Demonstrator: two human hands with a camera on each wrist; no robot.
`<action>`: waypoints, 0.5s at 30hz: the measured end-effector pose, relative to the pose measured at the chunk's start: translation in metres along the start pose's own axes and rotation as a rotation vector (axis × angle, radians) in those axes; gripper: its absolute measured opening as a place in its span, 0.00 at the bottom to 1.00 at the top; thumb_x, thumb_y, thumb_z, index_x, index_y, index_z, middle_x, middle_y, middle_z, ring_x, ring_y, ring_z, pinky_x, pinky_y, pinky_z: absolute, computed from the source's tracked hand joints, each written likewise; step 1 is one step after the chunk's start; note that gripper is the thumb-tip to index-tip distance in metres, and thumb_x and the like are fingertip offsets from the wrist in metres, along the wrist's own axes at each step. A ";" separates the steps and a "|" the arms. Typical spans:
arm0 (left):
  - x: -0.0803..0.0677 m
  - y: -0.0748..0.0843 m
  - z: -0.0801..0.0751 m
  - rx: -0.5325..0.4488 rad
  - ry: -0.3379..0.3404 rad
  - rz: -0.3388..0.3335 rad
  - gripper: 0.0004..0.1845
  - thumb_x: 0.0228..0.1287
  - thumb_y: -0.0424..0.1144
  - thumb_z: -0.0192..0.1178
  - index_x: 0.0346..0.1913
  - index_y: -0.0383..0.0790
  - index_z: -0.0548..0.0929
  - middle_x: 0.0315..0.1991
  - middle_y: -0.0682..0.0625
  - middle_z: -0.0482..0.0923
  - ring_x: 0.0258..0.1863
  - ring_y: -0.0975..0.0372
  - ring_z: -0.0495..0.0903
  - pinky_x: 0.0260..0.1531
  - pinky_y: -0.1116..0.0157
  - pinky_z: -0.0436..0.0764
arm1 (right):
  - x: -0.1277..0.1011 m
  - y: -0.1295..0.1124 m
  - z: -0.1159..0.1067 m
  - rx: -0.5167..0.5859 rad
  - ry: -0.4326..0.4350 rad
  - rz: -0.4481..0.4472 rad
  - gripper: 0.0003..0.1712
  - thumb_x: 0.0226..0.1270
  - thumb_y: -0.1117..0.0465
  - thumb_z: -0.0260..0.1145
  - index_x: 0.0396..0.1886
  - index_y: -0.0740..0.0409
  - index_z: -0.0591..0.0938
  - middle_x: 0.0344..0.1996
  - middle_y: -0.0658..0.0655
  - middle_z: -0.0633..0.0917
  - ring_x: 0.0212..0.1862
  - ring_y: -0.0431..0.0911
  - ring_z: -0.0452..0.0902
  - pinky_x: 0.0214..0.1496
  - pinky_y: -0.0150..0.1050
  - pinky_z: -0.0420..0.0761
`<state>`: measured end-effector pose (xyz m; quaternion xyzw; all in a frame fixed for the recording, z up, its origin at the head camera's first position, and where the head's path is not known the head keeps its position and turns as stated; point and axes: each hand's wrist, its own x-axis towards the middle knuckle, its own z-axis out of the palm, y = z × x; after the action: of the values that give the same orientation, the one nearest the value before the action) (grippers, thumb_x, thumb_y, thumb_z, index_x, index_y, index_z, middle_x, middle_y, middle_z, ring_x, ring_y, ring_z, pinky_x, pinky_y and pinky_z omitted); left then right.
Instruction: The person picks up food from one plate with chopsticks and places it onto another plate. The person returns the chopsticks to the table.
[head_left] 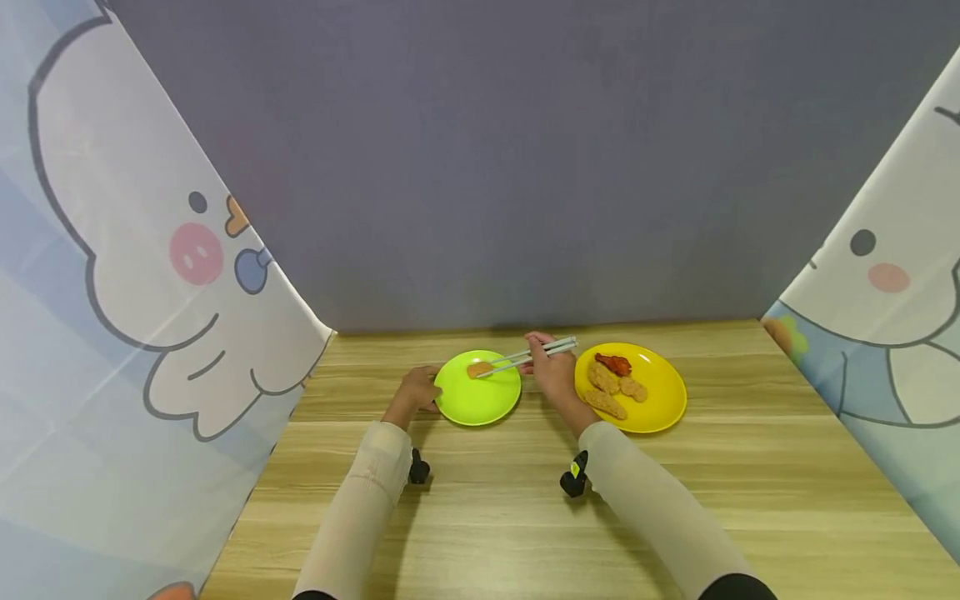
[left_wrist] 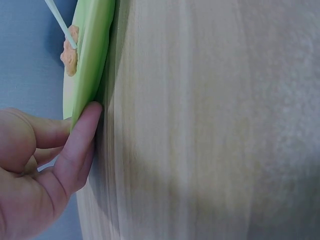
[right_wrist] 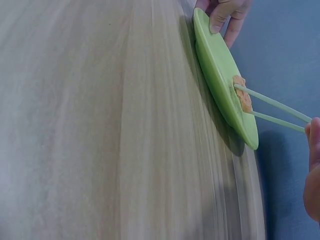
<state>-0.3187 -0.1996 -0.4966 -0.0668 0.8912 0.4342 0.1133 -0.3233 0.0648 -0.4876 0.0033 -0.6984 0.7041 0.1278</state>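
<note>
Right hand (head_left: 553, 372), fingers curled round a pair of pale chopsticks (head_left: 528, 357), lies between the two plates. The chopsticks run from the hand leftward and slightly toward the person, their long axis nearly level across the table (head_left: 480, 517). Their tips close on a small orange-brown nugget (head_left: 478, 368) that sits on the far part of the green plate (head_left: 480, 404); in the right wrist view the two sticks flank the nugget, one on each side, touching it. Whether the nugget is lifted clear of the plate cannot be told.

Left hand (head_left: 417, 392) rests at the green plate's left rim, thumb and fingertips pinching the edge, as the left wrist view shows.

The nugget thus lies to the left of the right hand, at the chopstick tips, and nearer that hand than the left.

Yellow plate (head_left: 660, 408), just right of the right hand, carries three breaded pieces (head_left: 611, 390) and a red drumstick (head_left: 615, 363).
</note>
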 end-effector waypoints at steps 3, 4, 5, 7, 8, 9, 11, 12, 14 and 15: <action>0.000 0.001 -0.001 0.011 -0.001 -0.004 0.29 0.68 0.26 0.59 0.72 0.34 0.72 0.58 0.31 0.79 0.37 0.51 0.89 0.32 0.62 0.91 | 0.000 0.000 -0.001 0.026 0.009 -0.011 0.16 0.77 0.60 0.61 0.52 0.66 0.86 0.38 0.77 0.80 0.22 0.43 0.87 0.29 0.44 0.90; -0.001 0.001 -0.001 0.018 -0.003 -0.004 0.29 0.68 0.26 0.59 0.72 0.34 0.72 0.59 0.30 0.79 0.37 0.51 0.89 0.32 0.62 0.91 | 0.000 0.000 -0.001 0.036 0.009 -0.014 0.16 0.77 0.60 0.61 0.53 0.67 0.86 0.38 0.77 0.80 0.23 0.46 0.88 0.28 0.43 0.90; -0.001 0.002 -0.002 0.023 -0.004 -0.005 0.29 0.68 0.26 0.59 0.72 0.34 0.72 0.59 0.30 0.79 0.37 0.51 0.89 0.32 0.62 0.91 | 0.000 0.000 -0.002 0.042 0.011 -0.014 0.16 0.77 0.60 0.61 0.53 0.67 0.86 0.38 0.78 0.80 0.24 0.49 0.88 0.29 0.44 0.90; -0.001 0.002 -0.002 0.037 -0.005 -0.004 0.29 0.68 0.27 0.59 0.72 0.34 0.72 0.59 0.31 0.79 0.36 0.52 0.89 0.31 0.62 0.91 | 0.001 0.003 -0.004 0.050 0.022 -0.023 0.15 0.77 0.61 0.62 0.52 0.67 0.86 0.38 0.79 0.80 0.25 0.51 0.88 0.29 0.46 0.90; -0.002 0.002 -0.002 0.043 -0.005 0.001 0.29 0.68 0.27 0.59 0.72 0.34 0.72 0.59 0.30 0.79 0.36 0.52 0.89 0.32 0.62 0.91 | 0.001 0.002 -0.005 0.061 0.024 -0.021 0.15 0.77 0.61 0.62 0.52 0.67 0.86 0.39 0.80 0.79 0.24 0.51 0.88 0.28 0.43 0.90; -0.002 0.002 -0.002 0.043 -0.006 0.002 0.29 0.68 0.27 0.59 0.72 0.34 0.72 0.59 0.30 0.78 0.36 0.52 0.89 0.31 0.62 0.91 | 0.001 0.002 -0.006 0.067 0.027 -0.017 0.15 0.77 0.60 0.62 0.52 0.67 0.86 0.39 0.81 0.79 0.23 0.46 0.87 0.26 0.39 0.89; -0.001 0.002 -0.002 0.040 -0.003 0.003 0.29 0.68 0.27 0.59 0.72 0.34 0.72 0.59 0.31 0.79 0.35 0.52 0.89 0.31 0.62 0.91 | 0.002 0.001 -0.009 0.092 0.032 -0.017 0.16 0.77 0.61 0.62 0.52 0.68 0.85 0.39 0.81 0.79 0.21 0.41 0.86 0.24 0.35 0.88; -0.001 0.002 -0.001 0.037 -0.003 0.004 0.29 0.67 0.26 0.59 0.72 0.34 0.73 0.59 0.30 0.79 0.35 0.52 0.89 0.31 0.62 0.91 | 0.002 0.001 -0.011 0.110 0.034 -0.017 0.16 0.77 0.61 0.62 0.52 0.69 0.85 0.39 0.81 0.79 0.20 0.39 0.85 0.23 0.34 0.88; -0.001 0.001 -0.001 0.030 -0.003 0.005 0.29 0.67 0.26 0.59 0.71 0.35 0.73 0.59 0.30 0.79 0.35 0.53 0.89 0.31 0.62 0.91 | 0.003 0.001 -0.015 0.134 0.038 -0.016 0.17 0.77 0.61 0.62 0.53 0.70 0.84 0.36 0.77 0.80 0.20 0.38 0.84 0.23 0.33 0.87; 0.000 0.001 -0.001 0.026 -0.003 0.004 0.29 0.67 0.26 0.59 0.72 0.35 0.73 0.59 0.30 0.79 0.34 0.53 0.89 0.31 0.62 0.91 | 0.003 0.000 -0.016 0.147 0.038 -0.017 0.17 0.77 0.61 0.62 0.53 0.71 0.84 0.35 0.76 0.80 0.19 0.38 0.84 0.22 0.33 0.87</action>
<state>-0.3187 -0.1996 -0.4947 -0.0629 0.8967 0.4229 0.1148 -0.3233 0.0815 -0.4877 0.0049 -0.6422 0.7524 0.1465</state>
